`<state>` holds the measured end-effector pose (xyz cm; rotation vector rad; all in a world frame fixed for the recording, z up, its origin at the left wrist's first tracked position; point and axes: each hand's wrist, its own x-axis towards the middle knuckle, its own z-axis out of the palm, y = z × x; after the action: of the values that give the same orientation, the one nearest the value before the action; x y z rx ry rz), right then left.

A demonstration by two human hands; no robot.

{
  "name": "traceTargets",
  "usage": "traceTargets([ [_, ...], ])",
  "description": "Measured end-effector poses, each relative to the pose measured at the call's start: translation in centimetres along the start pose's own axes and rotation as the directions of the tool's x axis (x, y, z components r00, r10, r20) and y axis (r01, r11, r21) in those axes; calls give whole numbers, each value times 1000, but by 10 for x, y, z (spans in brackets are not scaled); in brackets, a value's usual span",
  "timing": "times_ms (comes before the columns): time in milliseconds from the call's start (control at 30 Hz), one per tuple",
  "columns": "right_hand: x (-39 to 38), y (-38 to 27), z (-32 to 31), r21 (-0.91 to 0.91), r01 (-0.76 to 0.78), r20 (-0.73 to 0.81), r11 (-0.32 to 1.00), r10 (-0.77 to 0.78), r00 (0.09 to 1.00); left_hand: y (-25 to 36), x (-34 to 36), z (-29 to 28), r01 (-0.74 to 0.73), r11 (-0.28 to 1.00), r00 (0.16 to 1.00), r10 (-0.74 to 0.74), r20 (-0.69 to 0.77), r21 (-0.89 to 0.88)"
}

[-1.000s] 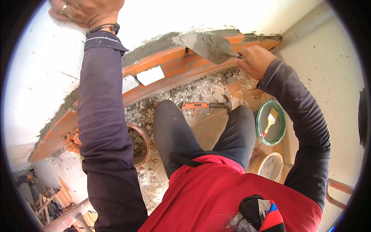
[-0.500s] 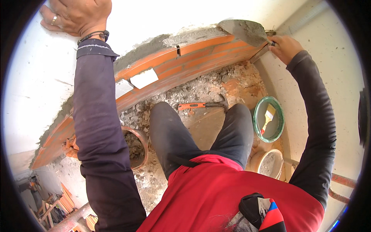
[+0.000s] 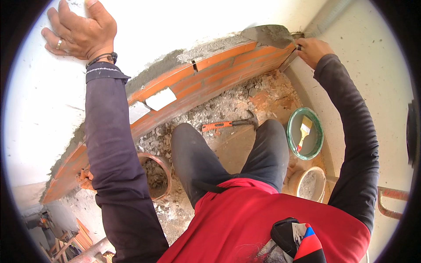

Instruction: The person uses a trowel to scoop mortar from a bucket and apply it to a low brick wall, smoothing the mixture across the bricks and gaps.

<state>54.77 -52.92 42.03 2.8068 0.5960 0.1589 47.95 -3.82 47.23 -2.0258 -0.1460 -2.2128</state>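
My left hand (image 3: 81,31) lies against the white wall (image 3: 144,28) at the upper left, fingers spread, holding nothing. At the upper right, my right hand (image 3: 315,50) is closed round the handle of a trowel, which the fingers mostly hide. The trowel's grey, mortar-smeared blade (image 3: 268,36) lies along the top of the orange brick course (image 3: 223,58), at its far right end. A strip of wet grey mortar (image 3: 162,66) runs along the joint between brick and wall. Two white pieces (image 3: 161,99) sit against the brick face.
A claw hammer (image 3: 221,126) with an orange handle lies on the rubble-strewn floor (image 3: 234,103) before my knees. To the right stand a green-rimmed bucket (image 3: 290,140) with a paintbrush (image 3: 304,131) in it and a pale bucket (image 3: 294,180). Another bucket (image 3: 168,168) holds rubble at left.
My right hand and the trowel have shifted slightly left along the brick top. The fingers of my left hand have moved up and spread more on the wall.
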Motion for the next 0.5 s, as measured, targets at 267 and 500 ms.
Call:
traceTargets([
  [267,-22,-22,5,87,121,-212,989,-100,972,-8,8,-5,-20,1000,1000,20,-19,25],
  [500,-18,9,33,153,-56,-173,987,83,981,1,3,-6,22,1000,999,-22,37,18],
])
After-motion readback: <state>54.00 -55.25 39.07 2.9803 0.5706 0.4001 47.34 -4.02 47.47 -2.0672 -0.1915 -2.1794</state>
